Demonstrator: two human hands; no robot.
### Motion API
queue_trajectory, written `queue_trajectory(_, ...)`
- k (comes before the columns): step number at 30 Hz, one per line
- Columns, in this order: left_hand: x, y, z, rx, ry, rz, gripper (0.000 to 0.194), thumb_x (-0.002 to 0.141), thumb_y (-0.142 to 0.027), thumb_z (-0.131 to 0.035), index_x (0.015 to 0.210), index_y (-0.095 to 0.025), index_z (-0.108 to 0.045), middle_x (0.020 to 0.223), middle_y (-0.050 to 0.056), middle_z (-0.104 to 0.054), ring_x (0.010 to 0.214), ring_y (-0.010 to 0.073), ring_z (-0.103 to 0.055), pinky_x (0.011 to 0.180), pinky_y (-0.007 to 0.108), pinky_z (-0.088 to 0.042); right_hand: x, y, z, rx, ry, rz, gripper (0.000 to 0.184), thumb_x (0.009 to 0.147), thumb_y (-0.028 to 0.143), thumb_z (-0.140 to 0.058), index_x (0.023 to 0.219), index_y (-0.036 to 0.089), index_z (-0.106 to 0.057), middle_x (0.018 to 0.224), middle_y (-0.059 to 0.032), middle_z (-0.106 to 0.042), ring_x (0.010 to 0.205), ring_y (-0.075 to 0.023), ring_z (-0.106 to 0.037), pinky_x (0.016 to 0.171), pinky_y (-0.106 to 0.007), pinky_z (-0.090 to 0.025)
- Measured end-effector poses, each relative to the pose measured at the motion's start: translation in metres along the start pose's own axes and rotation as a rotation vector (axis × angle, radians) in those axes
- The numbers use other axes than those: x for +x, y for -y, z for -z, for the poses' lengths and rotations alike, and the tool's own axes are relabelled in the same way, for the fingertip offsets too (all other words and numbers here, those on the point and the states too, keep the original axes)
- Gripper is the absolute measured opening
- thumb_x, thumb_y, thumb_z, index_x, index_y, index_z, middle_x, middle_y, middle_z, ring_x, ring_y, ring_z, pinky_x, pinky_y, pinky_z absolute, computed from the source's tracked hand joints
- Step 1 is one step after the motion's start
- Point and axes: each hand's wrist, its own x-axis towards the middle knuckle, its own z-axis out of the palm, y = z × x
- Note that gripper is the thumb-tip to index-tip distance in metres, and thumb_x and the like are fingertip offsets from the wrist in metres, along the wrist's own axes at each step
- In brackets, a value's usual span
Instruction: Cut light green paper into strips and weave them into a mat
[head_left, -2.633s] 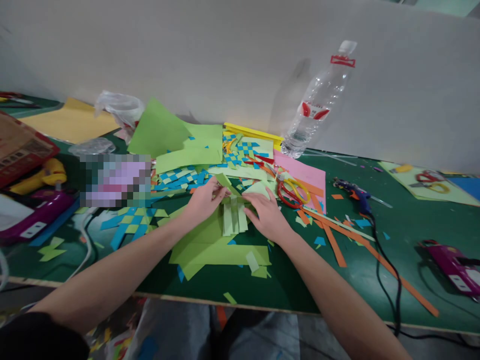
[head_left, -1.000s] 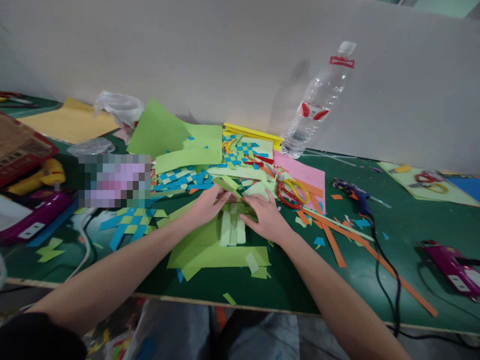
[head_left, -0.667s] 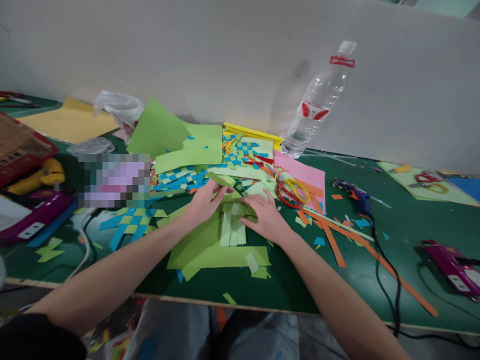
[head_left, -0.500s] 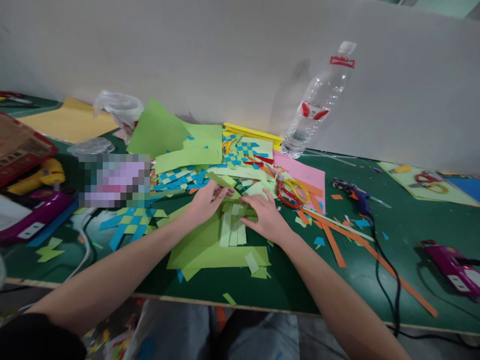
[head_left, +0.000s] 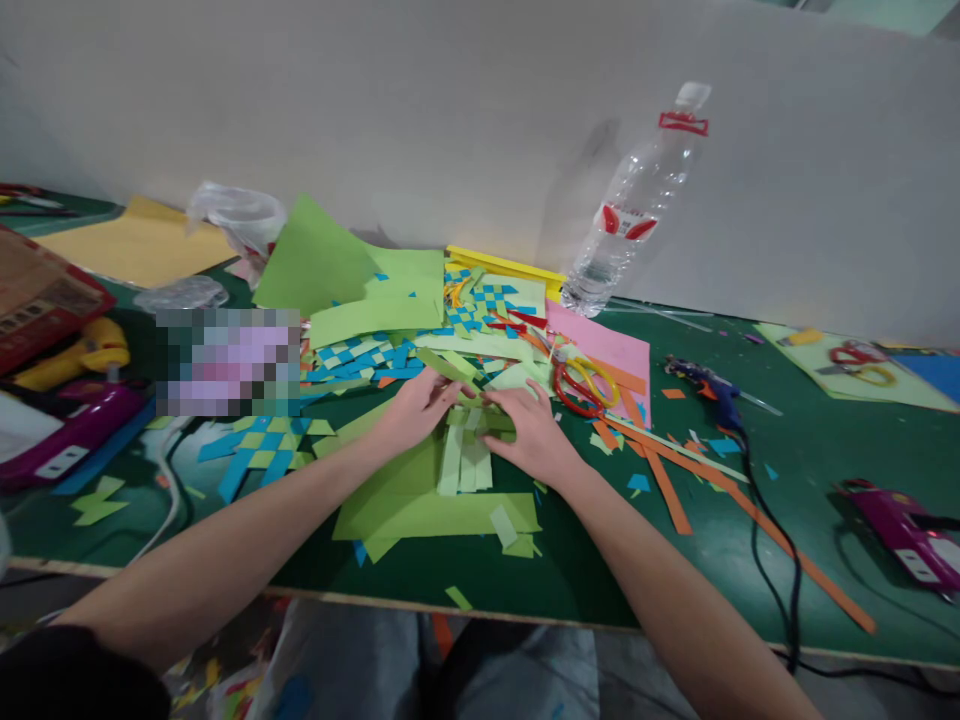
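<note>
At the centre of the table lie several pale green paper strips (head_left: 465,462), set side by side on a larger green paper sheet (head_left: 405,510). Across their upper ends runs a darker green paper strip (head_left: 474,402). My left hand (head_left: 415,408) has its fingers bent and closed on the left part of this crosswise strip. My right hand (head_left: 529,425) grips the strip's right end with its fingertips, the thumb lower, over the pale strips. The fingers partly hide the strip, so the exact contact is hard to see.
Behind my hands lie woven blue-green paper pieces (head_left: 360,355) and scissors (head_left: 585,385). A water bottle (head_left: 630,215) leans against the wall. To the right are a blue glue gun (head_left: 716,395) with its cord, orange strips (head_left: 667,490) and a purple device (head_left: 907,535).
My left hand has shifted slightly, its fingertips now lower and closer to my right hand on the crosswise strip. My right hand stays nearly in place.
</note>
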Motion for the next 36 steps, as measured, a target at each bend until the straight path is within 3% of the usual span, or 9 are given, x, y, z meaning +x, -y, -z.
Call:
queue_trajectory(8,-0.0014,0.0016,-0.0002,-0.053,0.036,-0.052,0.023,0.095,-0.042,-0.045,0.099,-0.020,-0.053,0.099,0.009,-0.070,0.089,0.0235,-0.070,0.079,0.042,-0.058,0.0010,0.0007,0.0007,0.042,0.038,-0.039,0.042,0.082,0.028,-0.066,0.122,0.021,-0.055,0.115,-0.0087,-0.068,0.119,-0.0259,-0.057,0.117,-0.057,-0.017)
queue_trajectory(14,-0.0020,0.0011,0.0001,-0.009,0.007,-0.023,0.022,0.094,-0.040,-0.047,0.097,-0.020,-0.055,0.095,0.009,-0.070,0.089,0.0261,-0.069,0.079,0.046,-0.057,0.0013,0.0015,0.0029,0.059,0.013,-0.045,0.040,0.080,0.028,-0.068,0.118,0.019,-0.058,0.105,-0.0084,-0.069,0.108,-0.0251,-0.062,0.117,-0.058,-0.018)
queue_trajectory(19,-0.0009,0.0025,-0.0006,-0.086,0.003,-0.004,0.027,0.093,-0.044,-0.047,0.098,-0.019,-0.052,0.099,0.012,-0.070,0.088,0.0264,-0.071,0.080,0.047,-0.058,0.0011,-0.0005,0.0014,0.115,0.006,-0.012,0.044,0.081,0.025,-0.066,0.124,0.020,-0.056,0.114,-0.0083,-0.069,0.104,-0.0227,-0.066,0.119,-0.059,-0.015)
queue_trajectory(24,-0.0004,0.0022,-0.0008,-0.152,0.016,-0.006,0.029,0.093,-0.048,-0.048,0.097,-0.019,-0.050,0.100,0.012,-0.071,0.085,0.0259,-0.072,0.079,0.046,-0.059,0.0023,-0.0026,-0.0012,0.195,0.011,0.012,0.049,0.079,0.021,-0.070,0.126,0.020,-0.056,0.118,-0.0090,-0.069,0.099,-0.0220,-0.067,0.115,-0.055,-0.028)
queue_trajectory(29,-0.0006,-0.0005,0.0011,-0.078,-0.054,0.001,0.024,0.093,-0.044,-0.049,0.089,-0.020,-0.051,0.090,0.009,-0.072,0.078,0.0227,-0.071,0.073,0.040,-0.058,0.0023,-0.0017,0.0007,0.276,-0.002,-0.059,0.048,0.077,0.018,-0.071,0.124,0.021,-0.061,0.120,-0.0107,-0.068,0.107,-0.0254,-0.063,0.097,-0.046,-0.050)
queue_trajectory(36,0.0021,-0.0001,0.0088,-0.005,-0.174,-0.017,0.020,0.089,-0.038,-0.052,0.083,-0.019,-0.051,0.077,0.005,-0.069,0.068,0.0178,-0.066,0.062,0.031,-0.052,0.0021,-0.0014,0.0032,0.412,0.005,-0.091,0.047,0.077,0.021,-0.072,0.124,0.023,-0.063,0.116,-0.0073,-0.071,0.099,-0.0214,-0.067,0.091,-0.038,-0.054)
